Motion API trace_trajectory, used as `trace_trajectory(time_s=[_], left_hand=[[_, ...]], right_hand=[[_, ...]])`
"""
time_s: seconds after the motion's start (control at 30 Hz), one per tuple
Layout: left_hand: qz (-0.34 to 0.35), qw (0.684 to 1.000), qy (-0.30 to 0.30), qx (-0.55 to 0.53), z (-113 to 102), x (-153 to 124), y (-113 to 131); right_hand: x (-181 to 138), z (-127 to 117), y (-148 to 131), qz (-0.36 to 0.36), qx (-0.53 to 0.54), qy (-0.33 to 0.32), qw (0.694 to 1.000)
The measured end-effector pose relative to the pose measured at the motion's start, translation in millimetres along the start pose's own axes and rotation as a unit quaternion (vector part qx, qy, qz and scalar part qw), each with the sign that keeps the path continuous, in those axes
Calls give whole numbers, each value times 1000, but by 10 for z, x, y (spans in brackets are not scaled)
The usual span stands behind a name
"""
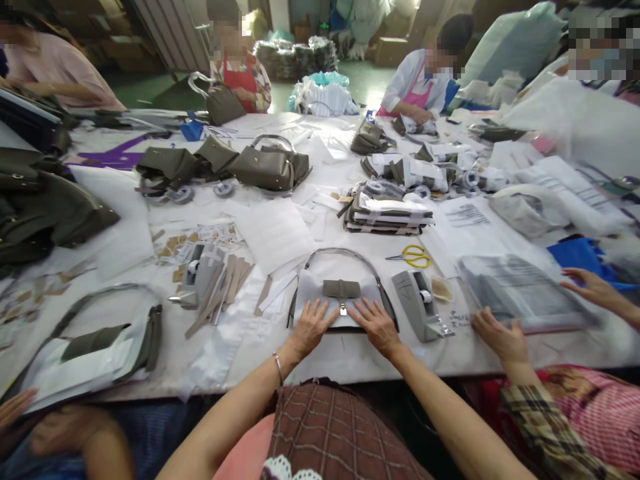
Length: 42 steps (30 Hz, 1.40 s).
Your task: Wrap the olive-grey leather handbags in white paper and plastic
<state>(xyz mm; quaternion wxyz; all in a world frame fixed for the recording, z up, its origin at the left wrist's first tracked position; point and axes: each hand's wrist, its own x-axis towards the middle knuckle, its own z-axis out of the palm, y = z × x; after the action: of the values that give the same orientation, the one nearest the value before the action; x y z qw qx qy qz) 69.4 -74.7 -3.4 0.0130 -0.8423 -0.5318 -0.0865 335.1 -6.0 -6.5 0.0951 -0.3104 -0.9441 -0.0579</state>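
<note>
A handbag [370, 288] lies on the table right before me, white wrapping over its front and its handle arched away from me. Its olive-grey flap strap [341, 289] and small metal clasp [343, 309] show through the white. My left hand [313, 325] rests flat on the lower left of the bag, fingers spread. On the lower right lies my right hand [376, 325], also flat with fingers apart. The fingertips of both hands come close to the clasp. A grey tape dispenser [417, 307] stands just right of the bag.
Yellow-handled scissors [416, 257] and a stack of wrapped bags [387, 215] lie beyond. Left are another tape dispenser [203, 270], brown strips [227, 287] and a second wrapped handbag [95, 353] by a co-worker's hand. At right, another person's hands [500, 333] handle a plastic-covered pack [525, 293].
</note>
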Motion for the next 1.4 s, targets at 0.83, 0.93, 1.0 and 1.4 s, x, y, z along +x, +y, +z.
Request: trace_trajectory(time_s=[0.83, 0.93, 1.0, 1.4], left_hand=[[-12, 996, 36, -84, 68, -386, 133], [-73, 993, 43, -87, -26, -695, 263], [-112, 989, 50, -88, -88, -964, 397], [-587, 779, 36, -218, 464, -2930, 1519]], right_hand=[[-27, 196, -372, -11, -6, -4, 1000], [-35, 194, -353, -21, 5, -4, 1000], [-43, 211, -336, -24, 13, -4, 1000], [-38, 114, -333, -36, 18, -11, 999]])
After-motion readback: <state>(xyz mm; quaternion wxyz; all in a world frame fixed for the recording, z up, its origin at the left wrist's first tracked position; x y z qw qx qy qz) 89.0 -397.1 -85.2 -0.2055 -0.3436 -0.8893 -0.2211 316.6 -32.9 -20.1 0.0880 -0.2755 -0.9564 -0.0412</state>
